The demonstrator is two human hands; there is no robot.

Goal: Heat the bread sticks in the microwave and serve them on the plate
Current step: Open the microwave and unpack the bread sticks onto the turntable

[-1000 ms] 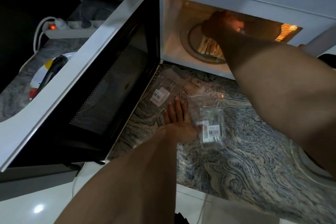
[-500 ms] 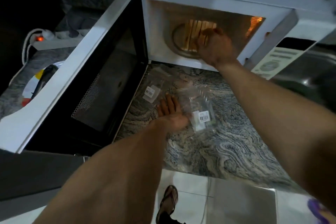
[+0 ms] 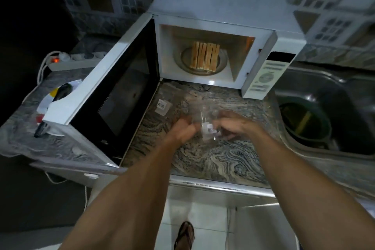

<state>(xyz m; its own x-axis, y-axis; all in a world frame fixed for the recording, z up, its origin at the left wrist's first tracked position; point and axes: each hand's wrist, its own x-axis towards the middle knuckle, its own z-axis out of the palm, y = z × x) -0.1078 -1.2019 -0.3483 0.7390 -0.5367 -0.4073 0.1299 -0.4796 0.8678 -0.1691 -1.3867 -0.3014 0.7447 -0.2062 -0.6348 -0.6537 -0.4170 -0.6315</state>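
Several bread sticks (image 3: 205, 56) lie side by side on the glass turntable (image 3: 222, 61) inside the white microwave (image 3: 223, 22), whose door (image 3: 113, 87) hangs wide open to the left. Both of my hands are low over the counter in front of it, blurred by motion. My left hand (image 3: 182, 131) has its fingers stretched out against a clear plastic wrapper (image 3: 209, 128) with a barcode label. My right hand (image 3: 233, 125) meets the same wrapper from the right with its fingers bent; its grip is too blurred to read. A white plate (image 3: 45, 103) sits left of the door.
A second empty clear wrapper (image 3: 162, 106) lies on the marbled counter (image 3: 223, 158) near the door hinge. A dark-handled tool (image 3: 60, 91) rests on the plate. A power strip (image 3: 71, 62) lies at the back left. The steel sink (image 3: 334, 87) at right holds a green bowl (image 3: 304, 122).
My right hand has come out of the microwave, leaving the bread sticks on the turntable, and dropped to the wrapper by my left hand. The view has pulled back.
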